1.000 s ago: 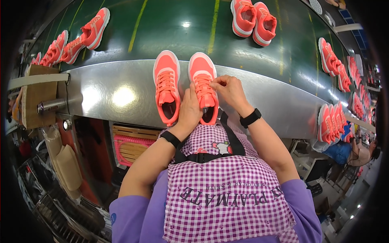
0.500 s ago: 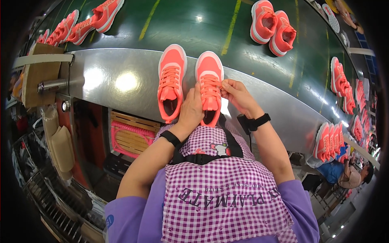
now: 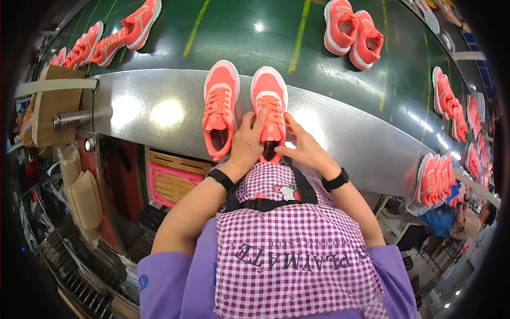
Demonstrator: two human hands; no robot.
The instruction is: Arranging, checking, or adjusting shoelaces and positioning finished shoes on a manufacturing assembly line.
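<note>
Two coral-pink sneakers with white soles and coral laces stand side by side on the metal ledge, toes pointing away from me. The right sneaker is between my hands, its heel close to my apron. My left hand is closed on its left side, with fingers reaching over the laces by the tongue. Along its right side lies my right hand, thumb and fingers spread, the thumb near the heel opening and the fingertips at the lace edge. The left sneaker stands untouched beside it.
Beyond the metal ledge runs a green belt with yellow lines. A sneaker pair sits on it, and more shoes lie far left. Several sneakers stand at right. A pink-rimmed wooden stool is below the ledge.
My right hand has gone from a pinch beside the laces to a spread hold lower, near the heel. My left fingers have moved onto the laces. The belt pair has shifted slightly left.
</note>
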